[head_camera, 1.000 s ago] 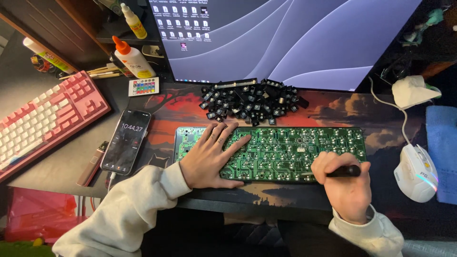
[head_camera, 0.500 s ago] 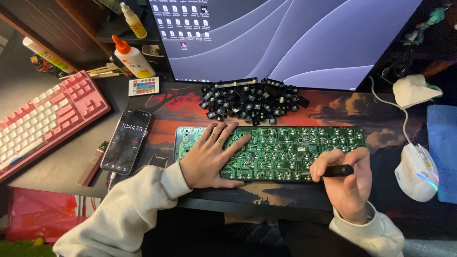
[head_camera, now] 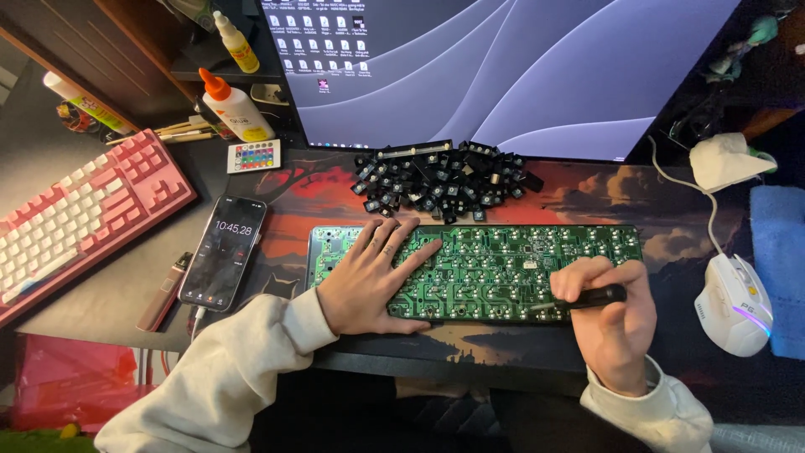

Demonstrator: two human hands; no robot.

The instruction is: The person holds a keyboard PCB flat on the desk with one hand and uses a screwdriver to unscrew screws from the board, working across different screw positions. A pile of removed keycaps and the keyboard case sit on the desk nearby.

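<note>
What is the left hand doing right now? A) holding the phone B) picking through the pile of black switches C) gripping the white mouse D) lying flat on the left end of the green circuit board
D: the left hand lies palm-down, fingers spread, on the left end of the green circuit board, while the right hand grips a black tool at the board's lower right edge.

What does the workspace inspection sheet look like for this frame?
Surface: desk mat with sunset artwork, on a dark desk.
Job's things: bare green circuit board lying flat; black tool over its right end.
Clutter: pile of black keycaps, pink keyboard, phone, two glue bottles, small remote, white mouse.
Grippers: left hand flat on the board; right hand gripping the tool.
Cables: white cable runs to the mouse.
Surroundings: lit monitor behind; blue cloth at right.
</note>
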